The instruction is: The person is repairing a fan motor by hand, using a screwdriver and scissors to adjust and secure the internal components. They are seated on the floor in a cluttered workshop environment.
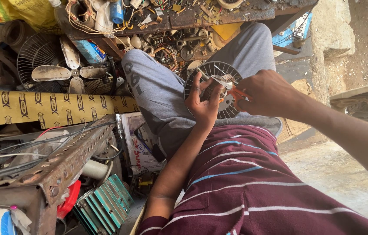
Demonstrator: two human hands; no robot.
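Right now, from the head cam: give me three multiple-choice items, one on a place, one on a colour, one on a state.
1. Where is the round finned part?
A. over the lap
B. on the bench
C. on the floor

2. What colour are the handles of the tool in the right hand?
A. blue
B. orange
C. black

3. How is the left hand?
A. empty at the side
B. gripping the finned part
C. flat on the bench

Key: 1 A, it sits above the grey trousers; 2 B, orange shows beside the fist; 3 B, its fingers wrap the part's rim.
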